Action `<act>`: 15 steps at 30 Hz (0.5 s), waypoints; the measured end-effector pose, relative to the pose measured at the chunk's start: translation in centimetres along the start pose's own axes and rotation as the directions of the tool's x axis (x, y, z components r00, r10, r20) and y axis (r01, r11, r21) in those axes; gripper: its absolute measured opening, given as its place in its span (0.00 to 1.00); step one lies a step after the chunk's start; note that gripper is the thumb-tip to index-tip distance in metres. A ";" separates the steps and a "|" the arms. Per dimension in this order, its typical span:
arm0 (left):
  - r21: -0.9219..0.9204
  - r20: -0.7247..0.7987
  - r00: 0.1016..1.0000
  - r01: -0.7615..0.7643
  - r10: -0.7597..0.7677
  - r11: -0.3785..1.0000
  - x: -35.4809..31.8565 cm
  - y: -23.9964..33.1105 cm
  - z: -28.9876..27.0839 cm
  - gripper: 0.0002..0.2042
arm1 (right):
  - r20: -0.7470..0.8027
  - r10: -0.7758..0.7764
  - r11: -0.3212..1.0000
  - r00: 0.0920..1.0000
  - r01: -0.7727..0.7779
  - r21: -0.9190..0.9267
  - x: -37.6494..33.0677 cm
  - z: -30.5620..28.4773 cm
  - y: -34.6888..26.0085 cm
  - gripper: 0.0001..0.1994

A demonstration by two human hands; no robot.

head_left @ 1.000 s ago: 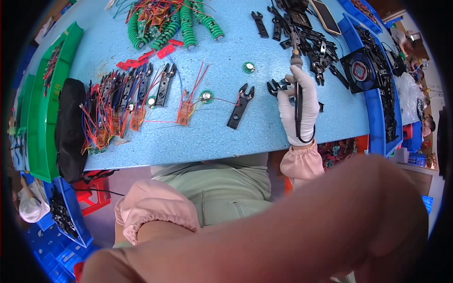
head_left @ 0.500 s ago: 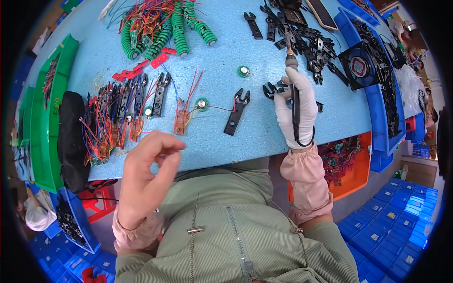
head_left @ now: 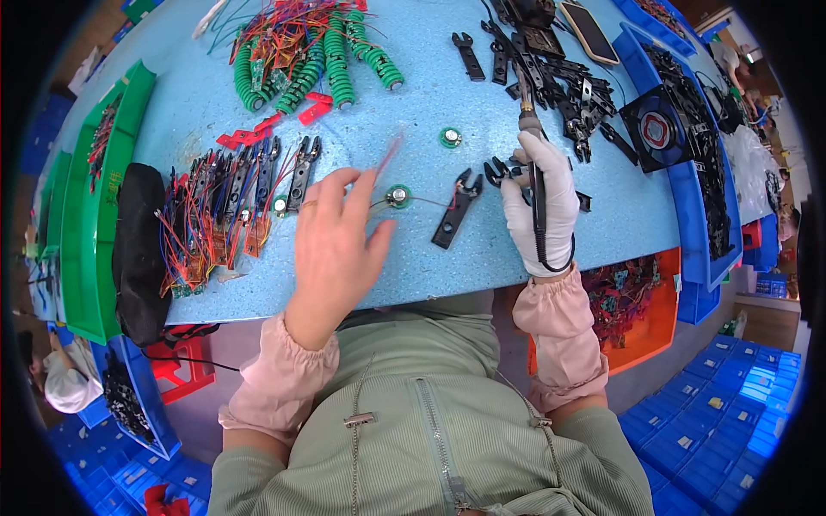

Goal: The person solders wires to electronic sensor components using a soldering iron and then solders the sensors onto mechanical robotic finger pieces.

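Observation:
My left hand, bare, hovers low over the table left of centre, fingers stretched and thumb apart. Beneath it the small brown circuit board is hidden; only blurred red wires poke out past the fingertips. A wire links a small round green-rimmed speaker to a black fork-ended plastic piece. My right hand, in a white glove, grips a soldering iron, its metal tip pointing away from me. Another black forked piece lies beside the glove. Farther off sits a second round speaker.
Wired black pieces are lined up at left, near green coiled tubes and red parts. Black parts pile up at far right by a fan, phone and blue bin. A green tray edges the left.
My left hand has moved forward and right, from the table's front edge to over the circuit board, its fingers straightening. The right hand stays almost where it was. The whole view has shifted slightly.

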State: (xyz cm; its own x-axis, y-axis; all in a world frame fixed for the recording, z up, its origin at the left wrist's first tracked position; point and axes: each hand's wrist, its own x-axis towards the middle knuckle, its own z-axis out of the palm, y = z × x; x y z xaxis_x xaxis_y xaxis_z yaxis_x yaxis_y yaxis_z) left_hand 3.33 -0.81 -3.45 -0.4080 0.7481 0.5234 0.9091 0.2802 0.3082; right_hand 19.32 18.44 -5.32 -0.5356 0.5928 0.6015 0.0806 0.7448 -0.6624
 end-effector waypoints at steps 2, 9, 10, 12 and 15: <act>-0.062 0.104 0.994 -0.032 0.038 0.998 0.9 0.6 0.6 0.28 | -0.001 -0.003 1.000 1.000 0.003 -0.004 0.1 -0.2 0.1 0.36; 0.115 0.145 0.987 0.045 -0.062 0.992 1.6 3.4 3.0 0.21 | -0.005 0.012 1.000 1.000 -0.012 0.011 0.0 -0.1 0.0 0.34; 0.143 0.154 0.983 0.076 -0.098 0.987 1.5 3.3 3.0 0.19 | -0.006 0.018 1.000 1.000 -0.018 0.013 0.1 0.1 -0.1 0.34; 0.197 0.107 0.985 0.109 -0.132 0.974 1.2 1.8 2.3 0.15 | -0.002 0.008 1.000 1.000 -0.008 0.002 0.2 0.0 0.0 0.34; 0.281 0.087 0.976 0.169 -0.201 0.945 0.5 -3.1 -0.1 0.13 | -0.005 -0.003 0.999 1.000 0.003 -0.055 -0.1 -0.1 0.4 0.34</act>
State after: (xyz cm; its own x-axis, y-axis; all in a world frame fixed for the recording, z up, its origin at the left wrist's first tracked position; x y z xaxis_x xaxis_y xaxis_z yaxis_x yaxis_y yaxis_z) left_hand 0.34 -1.36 -4.08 -0.5733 0.7262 0.3794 0.8134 0.5603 0.1566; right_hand 19.50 18.76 -5.56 -0.5315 0.5920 0.6058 0.1248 0.7621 -0.6353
